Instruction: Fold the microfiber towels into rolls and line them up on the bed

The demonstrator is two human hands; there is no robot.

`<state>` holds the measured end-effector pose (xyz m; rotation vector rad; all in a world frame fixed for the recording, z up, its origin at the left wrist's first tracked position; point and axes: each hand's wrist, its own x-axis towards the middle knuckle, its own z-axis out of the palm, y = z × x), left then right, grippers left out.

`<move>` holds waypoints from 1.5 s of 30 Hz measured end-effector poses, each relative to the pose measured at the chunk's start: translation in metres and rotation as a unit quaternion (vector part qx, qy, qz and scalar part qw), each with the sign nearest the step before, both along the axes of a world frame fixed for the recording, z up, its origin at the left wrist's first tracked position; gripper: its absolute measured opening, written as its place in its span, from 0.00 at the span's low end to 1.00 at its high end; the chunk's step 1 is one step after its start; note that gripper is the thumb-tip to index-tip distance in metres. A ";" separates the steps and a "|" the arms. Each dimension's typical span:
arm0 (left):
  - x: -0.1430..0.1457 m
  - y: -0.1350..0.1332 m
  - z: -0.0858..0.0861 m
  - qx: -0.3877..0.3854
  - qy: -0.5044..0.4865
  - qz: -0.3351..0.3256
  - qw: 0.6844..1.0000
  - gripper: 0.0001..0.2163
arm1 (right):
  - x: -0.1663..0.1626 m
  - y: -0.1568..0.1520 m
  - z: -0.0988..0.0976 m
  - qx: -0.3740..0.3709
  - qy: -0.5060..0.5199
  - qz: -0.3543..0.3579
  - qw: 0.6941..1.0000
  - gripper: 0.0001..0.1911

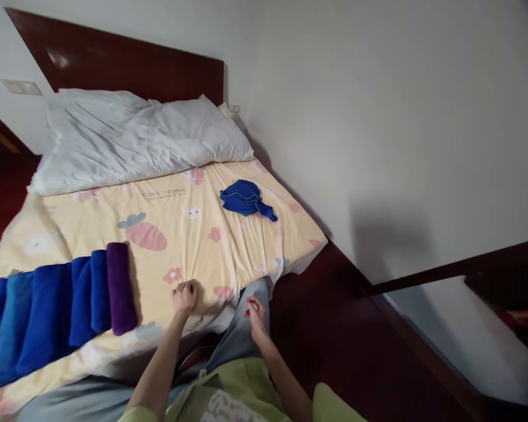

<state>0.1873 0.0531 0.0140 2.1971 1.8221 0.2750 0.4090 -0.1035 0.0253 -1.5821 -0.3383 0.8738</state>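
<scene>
Head view: a dark wooden headboard (127,67) stands against a white wall (378,117), with a crumpled white pillow (132,138) lying across the top of the bed. A crumpled dark blue cloth (245,198) sits alone near the bed's right edge, well apart from both hands. A row of rolled blue towels (44,316) runs along the near left side, ending in a rolled purple towel (120,287). The left hand (185,296) rests on the pale yellow bed sheet printed with pink flowers and carrots (176,234), near the purple roll. Its fingers are curled down into the fabric, and I cannot tell whether they pinch it. The right hand (255,315) lies on a grey trouser leg (242,340) just off the bed's corner, fingers loosely bent, gripping nothing.
</scene>
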 end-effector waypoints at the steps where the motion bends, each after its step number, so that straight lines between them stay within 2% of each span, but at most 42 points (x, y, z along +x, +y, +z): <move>1: 0.000 0.000 -0.003 0.020 -0.014 0.005 1.000 0.15 | 0.007 0.007 0.000 0.003 -0.015 0.005 1.000 0.23; 6: 0.000 -0.005 -0.016 0.096 -0.057 0.007 0.994 0.15 | 0.064 0.065 0.015 0.032 -0.091 0.019 0.995 0.23; 10: -0.002 -0.005 -0.025 0.103 -0.058 0.002 0.993 0.13 | 0.116 0.146 0.042 0.061 -0.230 0.023 0.971 0.21; 13: -0.003 -0.004 -0.034 0.112 -0.054 -0.001 0.992 0.12 | 0.147 0.232 0.066 0.074 -0.349 0.052 0.933 0.21; 15: -0.003 -0.004 -0.041 0.116 -0.049 -0.001 0.992 0.12 | 0.165 0.297 0.080 0.068 -0.432 0.092 0.895 0.22; 17: -0.003 -0.005 -0.047 0.113 -0.045 -0.001 0.993 0.12 | 0.180 0.360 0.088 0.029 -0.516 0.142 0.844 0.22; 20: -0.005 -0.008 -0.052 0.095 -0.041 -0.001 0.995 0.13 | 0.195 0.434 0.089 -0.082 -0.587 0.189 0.783 0.24; 22: -0.007 -0.011 -0.053 0.079 -0.042 -0.007 0.996 0.13 | 0.199 0.465 0.084 -0.180 -0.598 0.195 0.756 0.24; 25: -0.007 -0.014 -0.053 0.062 -0.052 -0.015 0.997 0.13 | 0.200 0.487 0.076 -0.289 -0.596 0.202 0.722 0.15; 28: -0.006 -0.016 -0.051 0.049 -0.058 0.000 0.997 0.13 | 0.207 0.498 0.079 -0.296 -0.608 0.190 0.711 0.12; 30: -0.005 -0.016 -0.049 0.040 -0.059 0.009 0.997 0.13 | 0.217 0.504 0.094 -0.263 -0.625 0.144 0.721 0.12; 33: -0.004 -0.015 -0.045 0.040 -0.060 0.009 0.997 0.13 | 0.240 0.513 0.142 -0.172 -0.619 0.035 0.766 0.13; 35: -0.003 -0.014 -0.044 0.050 -0.063 0.005 0.997 0.13 | 0.255 0.518 0.187 -0.096 -0.601 -0.043 0.793 0.13; 37: -0.004 -0.013 -0.045 0.066 -0.067 0.006 0.996 0.14 | 0.266 0.517 0.240 -0.020 -0.595 -0.105 0.797 0.14; 40: -0.006 -0.012 -0.048 0.095 -0.062 -0.005 0.993 0.14 | 0.273 0.503 0.321 0.083 -0.620 -0.139 0.768 0.17; 45: -0.011 -0.009 -0.042 0.138 -0.056 -0.031 0.988 0.14 | 0.262 0.445 0.439 0.203 -0.687 -0.085 0.692 0.25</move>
